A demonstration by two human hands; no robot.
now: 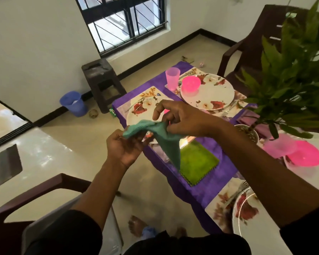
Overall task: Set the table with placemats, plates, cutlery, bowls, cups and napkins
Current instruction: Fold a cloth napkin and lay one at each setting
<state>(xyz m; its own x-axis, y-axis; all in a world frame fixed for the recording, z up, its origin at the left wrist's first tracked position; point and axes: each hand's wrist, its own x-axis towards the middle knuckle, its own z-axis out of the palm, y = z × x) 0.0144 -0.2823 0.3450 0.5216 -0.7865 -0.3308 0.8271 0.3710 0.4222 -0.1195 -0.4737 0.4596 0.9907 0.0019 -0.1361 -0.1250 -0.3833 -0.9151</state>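
Note:
A teal napkin [166, 140] hangs in the air between my hands, over the table's left edge. My left hand [123, 146] grips its left end; my right hand [180, 116] pinches its upper edge. Below it a green napkin [199, 161] lies flat on the purple tablecloth [206, 192]. Behind my hands a floral plate [142, 109] sits on a floral placemat [151, 92]. Farther back, a second floral plate [214, 92] carries a pink bowl [191, 84], with a pink cup [172, 78] beside it. Another pink bowl [304, 153] and a near plate [247, 210] with a fork [241, 188] lie at the right.
A potted green plant [293, 70] stands on the table at the right. Brown plastic chairs are at the far right [250, 45] and near left [44, 188]. On the floor by the wall are a dark stool [101, 81] and a blue bin [73, 103].

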